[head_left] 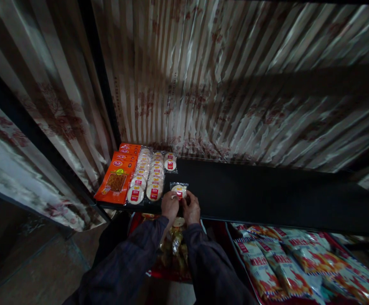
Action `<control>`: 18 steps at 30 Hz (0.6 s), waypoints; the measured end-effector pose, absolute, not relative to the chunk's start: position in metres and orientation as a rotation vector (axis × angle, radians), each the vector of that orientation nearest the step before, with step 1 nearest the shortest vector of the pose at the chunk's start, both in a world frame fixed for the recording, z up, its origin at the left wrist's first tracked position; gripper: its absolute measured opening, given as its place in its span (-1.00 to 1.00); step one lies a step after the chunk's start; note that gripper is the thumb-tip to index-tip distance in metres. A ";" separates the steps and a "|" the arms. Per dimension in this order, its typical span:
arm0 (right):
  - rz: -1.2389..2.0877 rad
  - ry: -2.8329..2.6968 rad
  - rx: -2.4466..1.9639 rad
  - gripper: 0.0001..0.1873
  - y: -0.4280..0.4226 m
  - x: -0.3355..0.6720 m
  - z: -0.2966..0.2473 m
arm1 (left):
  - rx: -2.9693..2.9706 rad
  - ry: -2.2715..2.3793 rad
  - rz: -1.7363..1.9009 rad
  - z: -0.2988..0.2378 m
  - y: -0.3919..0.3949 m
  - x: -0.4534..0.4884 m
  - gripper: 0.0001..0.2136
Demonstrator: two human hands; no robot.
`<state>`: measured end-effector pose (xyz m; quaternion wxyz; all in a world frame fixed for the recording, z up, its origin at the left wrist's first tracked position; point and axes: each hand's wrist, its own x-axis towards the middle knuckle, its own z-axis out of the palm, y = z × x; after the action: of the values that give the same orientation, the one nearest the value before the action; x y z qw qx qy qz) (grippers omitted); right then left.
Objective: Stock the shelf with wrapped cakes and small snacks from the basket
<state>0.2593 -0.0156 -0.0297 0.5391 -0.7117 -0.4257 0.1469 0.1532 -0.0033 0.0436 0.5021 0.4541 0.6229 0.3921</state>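
Both hands are on a single thing: the left hand (pixel 170 207) and the right hand (pixel 191 208) pinch a round wrapped cracker (pixel 180 192) between them at its near side, fingers drawn in close about its lower edge, the red label facing up. It is at the front of the black shelf (pixel 251 195), right of the middle row (pixel 154 192) of like crackers and nearer the edge than the short row (pixel 170 163), where 2 labels show; whether it touches the shelf or hangs just above, I cannot tell. A light hold at the rim seems best, since a cracker like this would probably snap under a hard squeeze from 2 sides. Holding it flat, label up and turned to the front, would match its neighbours, which overlap in straight lines beside the orange packets (pixel 116 180). The left hand is best kept clear of the middle row, because slick wrappers could slide if brushed by the knuckles. The front edge deserves care too: a slip there could drop the cracker into the red container (pixel 134 223) below, while the bagged snacks (pixel 286 271) lie well to the right
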 end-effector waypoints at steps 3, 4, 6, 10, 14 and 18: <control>0.360 -1.019 -1.684 -0.53 -0.010 0.260 -0.030 | 1.132 1.502 0.941 0.047 0.002 0.156 -0.82; 0.359 -1.019 -1.685 -0.52 -0.008 0.260 -0.030 | 1.146 1.501 0.946 0.049 0.004 0.157 -0.81; 0.354 -1.011 -1.686 -0.52 -0.004 0.262 -0.031 | 1.175 1.501 0.956 0.052 0.006 0.158 -0.80; 0.327 -0.988 -1.677 -0.51 0.006 0.265 -0.033 | 1.217 1.516 0.943 0.058 0.010 0.160 -0.80; 0.313 -0.970 -1.684 -0.48 0.018 0.267 -0.038 | 1.252 1.520 0.943 0.058 0.016 0.164 -0.81; 0.346 -0.933 -1.656 -0.40 0.031 0.269 -0.045 | 1.270 1.512 0.965 0.052 0.022 0.172 -0.81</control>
<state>0.2688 0.0311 -0.0446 0.5687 -0.7051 -0.3972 0.1474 0.1716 0.0221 0.0519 0.4545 0.5147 0.6129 0.3911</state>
